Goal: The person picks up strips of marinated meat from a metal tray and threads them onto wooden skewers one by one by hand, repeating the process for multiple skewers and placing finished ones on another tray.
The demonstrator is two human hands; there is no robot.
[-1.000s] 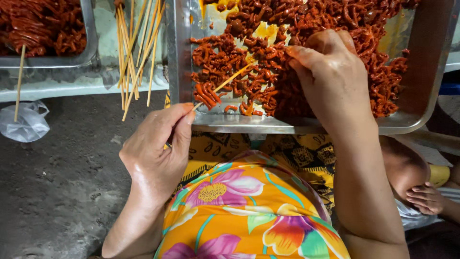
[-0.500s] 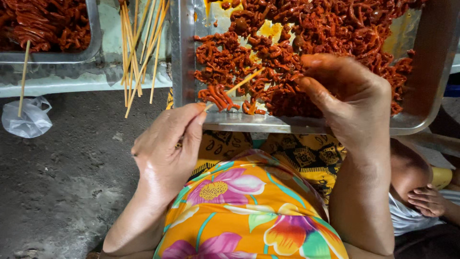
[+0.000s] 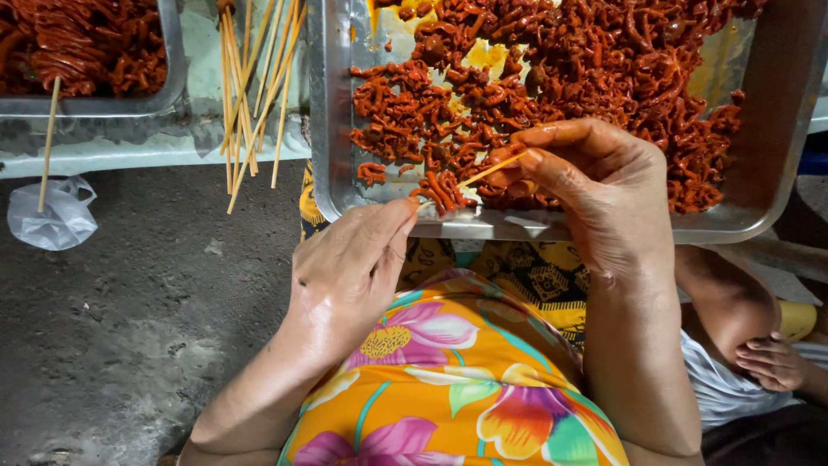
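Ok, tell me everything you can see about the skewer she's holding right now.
The bamboo skewer is a thin, pale stick lying slanted over the near edge of the metal tray. The left hand pinches its lower end and the right hand grips its upper end. A few red marinated meat strips are threaded on its middle.

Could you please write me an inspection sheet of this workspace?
Surface: metal tray on the lap, dark ground beside.
Job's things: bamboo skewer threaded with red marinated strips; more strips fill the tray.
Clutter: spare skewers, second tray, crumpled plastic bag.
Hands: left hand pinches the skewer's end; right hand grips its tip.
Cables: nothing seen.
Surroundings: another person's hand.
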